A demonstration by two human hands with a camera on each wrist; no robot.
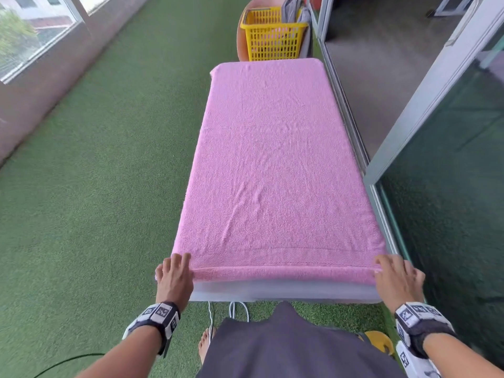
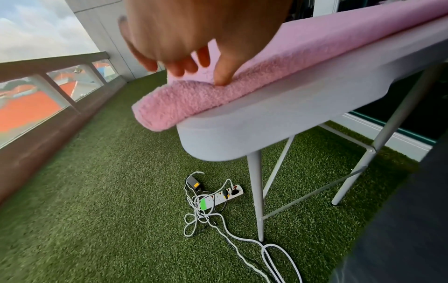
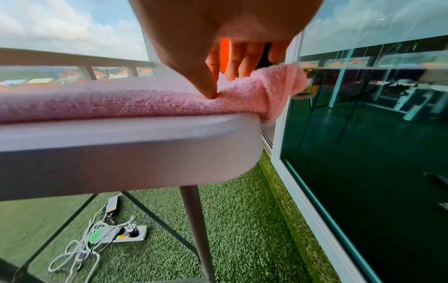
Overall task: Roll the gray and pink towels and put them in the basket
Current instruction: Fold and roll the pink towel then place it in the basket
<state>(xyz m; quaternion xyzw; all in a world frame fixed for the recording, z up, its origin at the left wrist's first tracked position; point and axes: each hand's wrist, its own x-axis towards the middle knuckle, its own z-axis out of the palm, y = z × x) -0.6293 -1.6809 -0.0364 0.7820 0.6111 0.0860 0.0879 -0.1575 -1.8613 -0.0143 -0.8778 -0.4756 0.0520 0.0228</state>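
Note:
A pink towel [image 1: 272, 159] lies spread flat along a white folding table [image 1: 286, 291]. Its near edge is turned over into a thin first roll. My left hand [image 1: 180, 266] holds the roll at the near left corner, with the thumb [image 2: 221, 80] pressed into the pile. At the near right corner my right hand [image 1: 392, 271] pinches the roll between thumb and fingers [image 3: 242, 63], and the towel [image 3: 97, 101] bunches there. A yellow basket [image 1: 272, 36] stands past the table's far end. Gray cloth [image 1: 293, 9], likely the gray towel, hangs behind it.
A glass sliding door and its frame [image 1: 450, 186] run close along the table's right side. A power strip with tangled cables [image 2: 223, 195] lies on the artificial grass under the table. A low wall with glass panes [image 1: 41, 64] borders the left.

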